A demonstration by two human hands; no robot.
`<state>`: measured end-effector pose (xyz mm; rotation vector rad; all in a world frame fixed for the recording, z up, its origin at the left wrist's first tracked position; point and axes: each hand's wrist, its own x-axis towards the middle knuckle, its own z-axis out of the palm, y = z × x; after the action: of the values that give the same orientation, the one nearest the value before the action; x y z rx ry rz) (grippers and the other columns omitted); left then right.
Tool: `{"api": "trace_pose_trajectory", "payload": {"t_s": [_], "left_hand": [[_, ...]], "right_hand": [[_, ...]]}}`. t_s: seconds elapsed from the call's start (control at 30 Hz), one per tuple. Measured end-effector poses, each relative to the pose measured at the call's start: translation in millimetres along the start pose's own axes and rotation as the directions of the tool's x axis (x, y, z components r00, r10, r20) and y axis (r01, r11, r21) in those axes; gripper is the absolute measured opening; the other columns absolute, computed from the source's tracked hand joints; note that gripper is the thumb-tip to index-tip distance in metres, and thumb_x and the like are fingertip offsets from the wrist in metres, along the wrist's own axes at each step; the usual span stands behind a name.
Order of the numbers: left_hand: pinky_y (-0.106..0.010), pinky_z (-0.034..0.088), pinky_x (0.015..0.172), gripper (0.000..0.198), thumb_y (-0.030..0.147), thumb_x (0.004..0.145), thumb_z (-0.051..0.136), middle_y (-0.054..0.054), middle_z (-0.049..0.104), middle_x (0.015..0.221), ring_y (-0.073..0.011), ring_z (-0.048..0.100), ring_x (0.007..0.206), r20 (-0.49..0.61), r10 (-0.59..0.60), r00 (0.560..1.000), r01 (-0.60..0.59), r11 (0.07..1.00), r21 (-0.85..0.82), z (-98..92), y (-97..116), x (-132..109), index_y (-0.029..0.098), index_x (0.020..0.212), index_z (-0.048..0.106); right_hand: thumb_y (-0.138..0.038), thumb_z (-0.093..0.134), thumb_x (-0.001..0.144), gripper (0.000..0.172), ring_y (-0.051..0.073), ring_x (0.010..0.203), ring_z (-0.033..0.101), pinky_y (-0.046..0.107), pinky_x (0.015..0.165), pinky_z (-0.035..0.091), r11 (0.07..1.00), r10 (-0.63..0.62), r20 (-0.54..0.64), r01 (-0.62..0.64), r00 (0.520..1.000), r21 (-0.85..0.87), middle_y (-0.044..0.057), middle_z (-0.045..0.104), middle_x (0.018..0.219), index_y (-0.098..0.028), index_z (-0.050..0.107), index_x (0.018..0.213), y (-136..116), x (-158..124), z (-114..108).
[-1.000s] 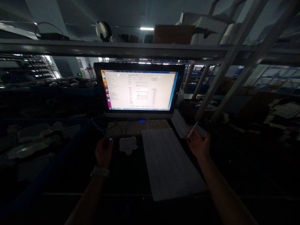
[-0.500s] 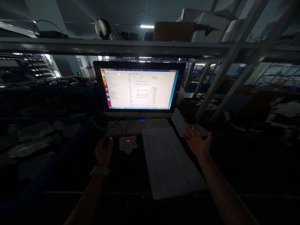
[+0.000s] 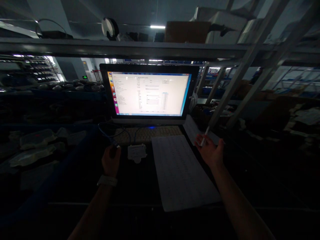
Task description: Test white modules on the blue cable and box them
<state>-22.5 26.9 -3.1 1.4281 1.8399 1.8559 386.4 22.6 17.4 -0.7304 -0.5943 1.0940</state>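
Note:
My left hand [image 3: 111,161], with a pale band at the wrist, is closed in a pinch around the plug end of a blue cable [image 3: 115,142]. Just right of it lies a small whitish box [image 3: 137,152] with tabs at its edges; no light shows on it. My right hand [image 3: 210,151] is turned palm up, its fingers curled round a slim white pen [image 3: 205,135] that slants upward. Printed sheets of paper [image 3: 180,173] lie between the hands, their top edge overlapping the keyboard [image 3: 147,133].
A lit monitor [image 3: 150,95] showing a form stands behind the keyboard. On the left, a blue bin [image 3: 72,163] holds several clear-looking cases [image 3: 37,138]. Overhead runs a shelf [image 3: 125,48] carrying a cardboard box [image 3: 187,31]. Metal posts [image 3: 235,76] rise at the right.
The red light on the whitish box has gone out. In my right hand the fingers have curled and the pen has swung into fuller view. My left hand has hardly moved.

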Motion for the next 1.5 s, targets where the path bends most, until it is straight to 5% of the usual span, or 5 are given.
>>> {"api": "trace_pose_trajectory", "payload": {"t_s": [0.53,0.77,0.87,1.0,1.5], "left_hand": [[-0.038,0.051,0.076,0.045,0.05,0.063,0.061,-0.009,0.066,0.088,-0.0224,0.062,0.083,0.007,-0.039,0.999,0.039,0.999,-0.03,-0.1,-1,-1,0.015,0.091,0.061],[-0.035,0.051,0.071,0.038,0.046,0.065,0.06,-0.008,0.066,0.085,-0.0206,0.062,0.078,0.001,0.014,1.0,-0.014,1.0,0.022,-1.4,3,0,0.015,0.086,0.06],[-0.036,0.052,0.072,0.038,0.046,0.065,0.059,-0.009,0.066,0.086,-0.0208,0.062,0.079,0.016,-0.006,1.0,0.005,1.0,0.024,-2.1,5,0,0.015,0.087,0.06],[-0.038,0.051,0.075,0.04,0.047,0.065,0.059,-0.01,0.066,0.089,-0.0225,0.063,0.083,0.01,-0.005,1.0,0.005,1.0,0.016,-1.8,5,0,0.015,0.088,0.06],[-0.037,0.051,0.074,0.042,0.048,0.065,0.06,-0.009,0.067,0.088,-0.0213,0.063,0.08,0.004,-0.022,1.0,0.022,1.0,0.008,-0.1,3,0,0.015,0.09,0.061]], "right_hand": [[-0.074,0.043,0.069,0.052,0.019,0.086,0.064,0.034,0.073,0.053,1.0,0.013,-0.004,-0.012,1.0,0.027,0.004,0.07,0.09,-0.027,0.066,0.074,-1,-1,1],[-0.063,0.065,0.06,0.039,0.013,0.064,0.06,0.026,0.059,0.051,1.0,-0.005,-0.056,0.005,0.998,-0.004,-0.001,0.064,0.064,-0.024,0.06,0.06,1,1,0],[-0.044,0.076,0.056,0.027,0.007,0.05,0.051,0.02,0.048,0.045,0.997,-0.022,-0.061,0.017,0.998,-0.075,-0.007,0.056,0.056,-0.027,0.064,0.073,3,1,2],[-0.031,0.077,0.057,0.043,0.004,0.043,0.043,0.016,0.04,0.033,0.988,-0.037,-0.02,0.034,0.999,-0.153,-0.008,0.06,0.061,-0.034,0.06,0.097,6,-1,6],[-0.022,0.071,0.059,0.027,0.003,0.045,0.047,0.013,0.036,0.038,0.994,0.053,-0.147,-0.066,0.988,-0.089,-0.005,0.064,0.068,-0.025,0.066,0.085,4,-1,9]]}}
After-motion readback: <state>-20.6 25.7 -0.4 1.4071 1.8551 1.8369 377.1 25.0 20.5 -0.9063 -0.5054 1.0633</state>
